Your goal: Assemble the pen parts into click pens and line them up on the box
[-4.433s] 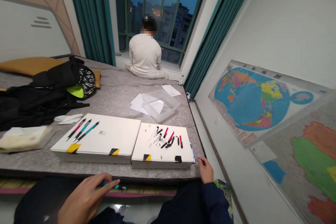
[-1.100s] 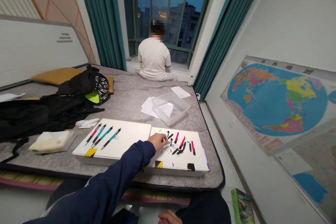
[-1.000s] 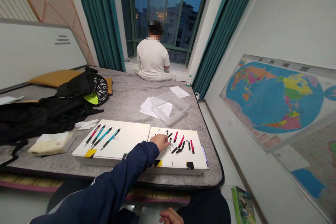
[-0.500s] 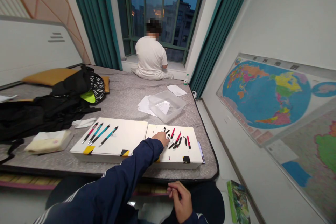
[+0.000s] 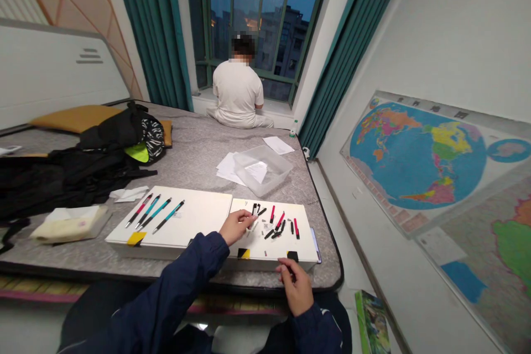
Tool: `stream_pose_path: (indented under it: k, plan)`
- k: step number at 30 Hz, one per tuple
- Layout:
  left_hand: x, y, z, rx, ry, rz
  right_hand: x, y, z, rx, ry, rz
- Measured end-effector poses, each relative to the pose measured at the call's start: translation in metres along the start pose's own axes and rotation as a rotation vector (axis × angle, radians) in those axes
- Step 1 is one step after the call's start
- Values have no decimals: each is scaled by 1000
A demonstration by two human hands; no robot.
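Observation:
My left hand [image 5: 237, 226] is over the left part of the right-hand white box [image 5: 254, 257], thumb and fingers pinched together. A small pale piece may be at its fingertips, too small to name. Close to it lie black pen parts [image 5: 261, 211], red pen barrels [image 5: 297, 228] and several tiny bits. At the box's front edge, my right hand [image 5: 297, 289] is curled with thumb and fingers close together; whatever it holds, if anything, is hidden. Red and teal pens [image 5: 169, 216] lie side by side on the left white box [image 5: 199, 207].
Behind the boxes are a clear plastic bin [image 5: 265, 181] and paper sheets [image 5: 229, 168]. A tissue pack [image 5: 68, 225] and black bags [image 5: 62, 177] lie left. A person [image 5: 237, 88] sits by the window. A phone [image 5: 316, 246] shows beside the right box.
My left hand has drawn back to the left, away from the pen parts. My right hand has risen from below the bed edge to the box's front edge.

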State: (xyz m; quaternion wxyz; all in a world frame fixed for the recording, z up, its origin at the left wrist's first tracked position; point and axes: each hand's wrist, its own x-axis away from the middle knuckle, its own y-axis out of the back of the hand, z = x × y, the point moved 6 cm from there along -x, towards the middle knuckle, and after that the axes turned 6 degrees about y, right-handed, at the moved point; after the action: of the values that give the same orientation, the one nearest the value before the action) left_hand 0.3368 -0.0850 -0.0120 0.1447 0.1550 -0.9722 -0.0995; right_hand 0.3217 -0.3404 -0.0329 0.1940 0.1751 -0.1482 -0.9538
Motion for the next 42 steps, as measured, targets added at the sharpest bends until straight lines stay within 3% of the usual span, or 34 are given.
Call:
stream_pose_path:
  k: [2,5,10,13,16,19,22,25,28,31,34,39,42]
  plan:
    - [24,17,5,113,-24,6,-11,-9,6,-64,-18,9]
    - [60,34,11,241,-49,32,-23,-42,20,-232,-76,73]
    - [106,38,10,307,-70,162,-26,-98,60,-481,-136,175]
    - [122,40,10,287,-97,180,-22,-111,80,-512,-90,167]
    - [128,43,17,242,-127,144,-16,-117,81,-481,-78,157]
    - [122,51,28,176,-157,60,-14,-123,69,-385,-81,192]
    - [106,72,37,107,-189,-114,-22,-119,58,-143,-7,224]
    - [81,99,39,27,-214,-255,-43,-106,55,198,116,295]
    - [50,116,39,-31,-231,-279,-80,-88,51,395,151,355]
    - [26,121,46,-33,-245,-301,-124,-74,44,503,127,361]
    - [17,120,59,7,-254,-355,-161,-72,33,621,86,361]
    - [14,123,80,95,-236,-383,-198,-82,12,746,39,433]
    - [8,126,90,165,-194,-353,-214,-76,4,789,37,526]
